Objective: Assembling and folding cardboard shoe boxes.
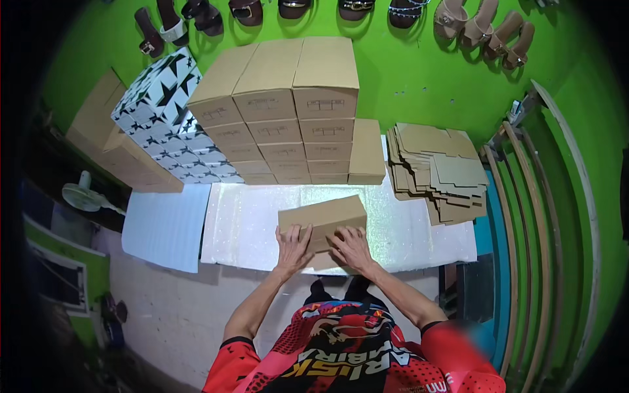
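Observation:
A plain brown cardboard box point(321, 211) sits slightly turned on the white table, close to its front edge. A flap of it hangs toward me below the near side. My left hand point(294, 249) grips the box's near left part, fingers curled over the cardboard. On the near right part, my right hand point(352, 249) is bent at the fingers and pressed to the flap, its fingertips partly hidden. Both hands are closed on the same box, a short gap apart.
Stacked brown boxes point(265, 101) stand at the back, beside white boxes with black stars point(160, 85). Flattened cardboard sheets point(452, 167) lie piled at the right of the table point(242, 226). Sandals point(295, 8) hang on the green wall. Wooden rails point(524, 216) stand far right; a fan point(85, 193), left.

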Demonstrator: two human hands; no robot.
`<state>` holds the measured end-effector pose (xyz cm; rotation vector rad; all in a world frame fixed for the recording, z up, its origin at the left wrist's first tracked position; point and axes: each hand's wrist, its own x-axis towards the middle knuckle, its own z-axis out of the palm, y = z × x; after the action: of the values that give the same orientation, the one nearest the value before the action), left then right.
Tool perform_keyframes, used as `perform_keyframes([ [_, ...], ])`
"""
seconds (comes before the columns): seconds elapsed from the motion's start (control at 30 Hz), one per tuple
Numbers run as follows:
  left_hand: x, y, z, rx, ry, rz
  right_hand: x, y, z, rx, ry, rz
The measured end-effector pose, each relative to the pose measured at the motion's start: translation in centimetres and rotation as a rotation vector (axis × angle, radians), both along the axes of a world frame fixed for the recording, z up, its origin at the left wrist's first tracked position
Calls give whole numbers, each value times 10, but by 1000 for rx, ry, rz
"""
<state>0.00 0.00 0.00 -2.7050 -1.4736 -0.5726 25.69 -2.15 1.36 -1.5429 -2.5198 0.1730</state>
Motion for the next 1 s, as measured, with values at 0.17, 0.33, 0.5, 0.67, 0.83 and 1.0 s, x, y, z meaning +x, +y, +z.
perform_keyframes([
  [0.17,5,7,11,22,79,-135,-4,21,46,157,102,-59],
  [0.33,4,-4,25,-10,-72,-217,-5,1,33,-57,53,-36],
  [0.5,13,1,46,-180,-103,-182,-7,-22,27,45,50,-69],
  [0.67,13,6,43,-283,37,-121,18,-15,37,-25,126,-255],
  [0.83,15,7,35,-315,43,-111,15,-8,42,-95,63,-172],
  [1.0,6,18,48,-370,97,-111,6,4,36,-86,116,8],
])
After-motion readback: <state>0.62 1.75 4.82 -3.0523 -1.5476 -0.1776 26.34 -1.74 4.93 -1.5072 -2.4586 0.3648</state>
